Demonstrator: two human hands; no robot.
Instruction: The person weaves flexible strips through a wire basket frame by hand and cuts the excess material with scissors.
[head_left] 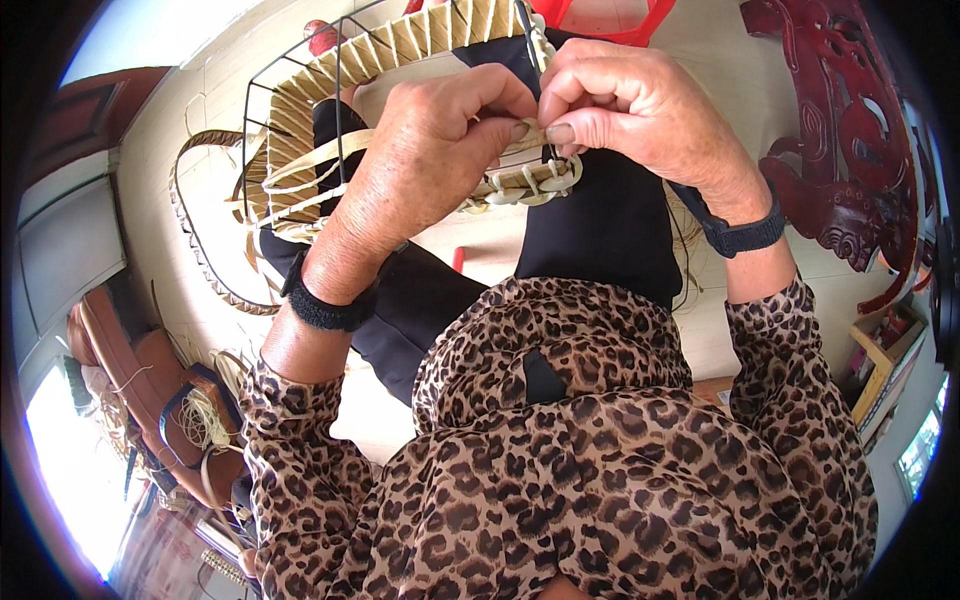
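Both the left hand [440,150] and right hand [620,105] pinch a pale strip [525,135] at the basket [400,45] rim — pulled too hard, it could snap or loosen the braid [525,185] beneath.

Pale tiled floor [205,215], glossy, bright daylight across it. Strong glare from a window or doorway at lower left [70,470]. Brown leather sofa [125,365] at left, with loose bundles of pale cane strips [205,420] on it. Dark carved wooden chair [850,150], reddish, at upper right. Red plastic stool [610,25] at top centre. Small wooden shelf [885,350] with mixed items at right edge. Second window [920,455] at lower right.
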